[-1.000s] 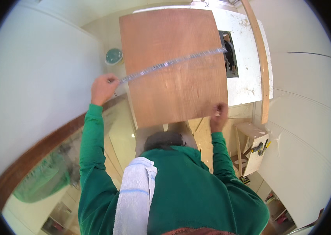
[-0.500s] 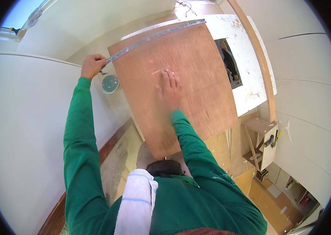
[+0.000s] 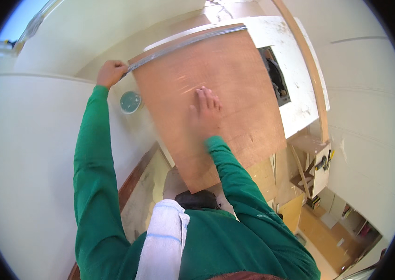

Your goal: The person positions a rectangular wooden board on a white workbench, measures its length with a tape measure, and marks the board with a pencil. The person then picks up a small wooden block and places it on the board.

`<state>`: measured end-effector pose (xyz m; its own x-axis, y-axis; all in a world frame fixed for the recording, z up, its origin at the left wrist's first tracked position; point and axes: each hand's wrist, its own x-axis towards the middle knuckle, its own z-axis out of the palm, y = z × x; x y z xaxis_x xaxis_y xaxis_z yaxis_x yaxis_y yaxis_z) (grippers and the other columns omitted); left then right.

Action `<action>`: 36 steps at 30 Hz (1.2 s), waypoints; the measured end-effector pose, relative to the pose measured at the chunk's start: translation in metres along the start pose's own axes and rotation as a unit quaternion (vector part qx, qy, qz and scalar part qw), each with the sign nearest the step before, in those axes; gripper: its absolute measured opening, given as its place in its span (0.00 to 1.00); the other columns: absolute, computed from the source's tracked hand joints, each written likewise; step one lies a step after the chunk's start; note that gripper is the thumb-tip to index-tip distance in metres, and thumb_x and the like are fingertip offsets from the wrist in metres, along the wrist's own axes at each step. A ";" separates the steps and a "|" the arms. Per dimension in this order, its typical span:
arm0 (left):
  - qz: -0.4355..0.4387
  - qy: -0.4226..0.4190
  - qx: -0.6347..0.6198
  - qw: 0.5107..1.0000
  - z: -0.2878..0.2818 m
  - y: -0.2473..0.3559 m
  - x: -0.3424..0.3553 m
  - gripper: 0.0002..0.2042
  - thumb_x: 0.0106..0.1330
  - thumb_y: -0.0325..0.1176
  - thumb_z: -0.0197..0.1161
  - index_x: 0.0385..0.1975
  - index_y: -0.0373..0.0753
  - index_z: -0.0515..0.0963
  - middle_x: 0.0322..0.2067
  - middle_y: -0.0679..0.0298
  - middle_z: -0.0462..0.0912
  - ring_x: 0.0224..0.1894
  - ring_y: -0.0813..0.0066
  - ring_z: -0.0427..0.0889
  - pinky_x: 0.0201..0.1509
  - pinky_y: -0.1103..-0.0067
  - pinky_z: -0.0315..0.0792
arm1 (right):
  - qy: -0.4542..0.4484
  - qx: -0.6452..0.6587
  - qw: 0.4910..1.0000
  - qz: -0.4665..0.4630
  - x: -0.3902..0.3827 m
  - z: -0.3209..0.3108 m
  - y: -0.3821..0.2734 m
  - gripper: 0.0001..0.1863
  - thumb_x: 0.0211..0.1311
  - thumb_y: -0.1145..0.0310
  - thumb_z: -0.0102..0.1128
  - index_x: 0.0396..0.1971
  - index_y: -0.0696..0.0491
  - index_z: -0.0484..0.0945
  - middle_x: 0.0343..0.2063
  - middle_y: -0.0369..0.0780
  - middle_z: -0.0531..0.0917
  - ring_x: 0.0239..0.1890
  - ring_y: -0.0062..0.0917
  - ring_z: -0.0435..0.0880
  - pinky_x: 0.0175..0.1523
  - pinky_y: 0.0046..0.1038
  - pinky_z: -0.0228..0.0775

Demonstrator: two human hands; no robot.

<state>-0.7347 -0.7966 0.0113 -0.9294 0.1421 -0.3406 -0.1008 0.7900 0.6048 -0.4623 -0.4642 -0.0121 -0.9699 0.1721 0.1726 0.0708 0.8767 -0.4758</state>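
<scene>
A large reddish-brown plywood sheet (image 3: 234,88) lies across a white work surface, its near corner close to my body. Along its far edge runs a long silver metal ruler (image 3: 183,45). My left hand (image 3: 112,73) is closed around the ruler's left end, just past the board's far-left corner. The ruler's other end reaches the far-right corner. Over the middle of the sheet is my right hand (image 3: 208,109), fingers stretched out and palm down, partly smeared by motion. Whether its palm presses on the wood is hard to tell.
Right of the sheet, a black tool in a recess (image 3: 274,74) sits in the white surface (image 3: 300,84). A long wooden batten (image 3: 307,60) crosses beyond it. A round tub (image 3: 130,101) stands below my left hand. A small wooden stand (image 3: 312,163) holds tools at the right.
My right hand has shifted slightly right and nearer over the sheet. The sheet's near corner sits slightly closer to me. My left hand keeps its grip on the ruler.
</scene>
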 end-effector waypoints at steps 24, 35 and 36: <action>-0.013 -0.102 -0.060 0.993 -0.017 -0.008 0.040 0.11 0.56 0.38 0.77 0.34 0.38 0.94 0.30 0.63 0.91 0.30 0.72 0.86 0.37 0.73 0.81 | -0.015 -0.009 1.000 -0.022 0.001 0.001 -0.004 0.33 0.78 0.53 0.64 0.78 0.47 0.72 0.79 0.42 0.72 0.80 0.45 0.67 0.83 0.51 0.54; -0.059 -0.101 -0.079 0.990 -0.016 -0.006 0.040 0.10 0.55 0.38 0.77 0.28 0.37 0.92 0.27 0.59 0.90 0.32 0.67 0.89 0.38 0.69 0.81 | -0.023 -0.013 0.999 -0.020 0.001 -0.001 -0.003 0.33 0.79 0.53 0.63 0.79 0.47 0.71 0.80 0.43 0.71 0.80 0.45 0.67 0.83 0.51 0.54; -0.051 -0.093 -0.071 0.992 -0.016 -0.006 0.040 0.10 0.55 0.38 0.77 0.28 0.37 0.92 0.28 0.59 0.90 0.32 0.67 0.89 0.39 0.69 0.81 | -0.025 -0.013 0.999 -0.018 0.001 -0.001 -0.002 0.33 0.79 0.53 0.63 0.79 0.47 0.71 0.80 0.43 0.71 0.80 0.45 0.67 0.83 0.50 0.54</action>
<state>-0.7767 -0.8047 0.0059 -0.8321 0.1840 -0.5232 -0.2510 0.7163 0.6511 -0.4628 -0.4659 -0.0100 -0.9822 0.1183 0.1460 0.0412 0.8936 -0.4469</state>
